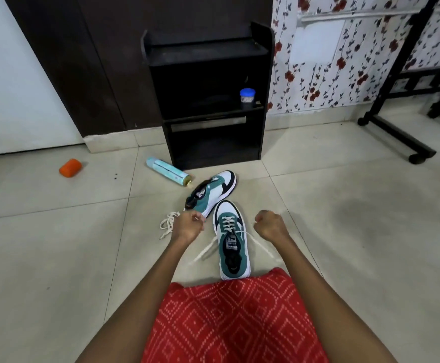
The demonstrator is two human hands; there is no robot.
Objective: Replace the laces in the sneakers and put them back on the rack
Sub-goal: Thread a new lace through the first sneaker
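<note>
Across sneaker (226,208), flat, perhaps woven lace (228,223)

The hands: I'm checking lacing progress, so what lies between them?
In the head view, the laced sneaker stands between left hand and right hand, laces trailing sideways.

a room in a home: floral wallpaper (365,61), pale tiled floor (56,244), a dark wooden door (88,61), and a small black shoe rack (208,100) against the wall.
</note>
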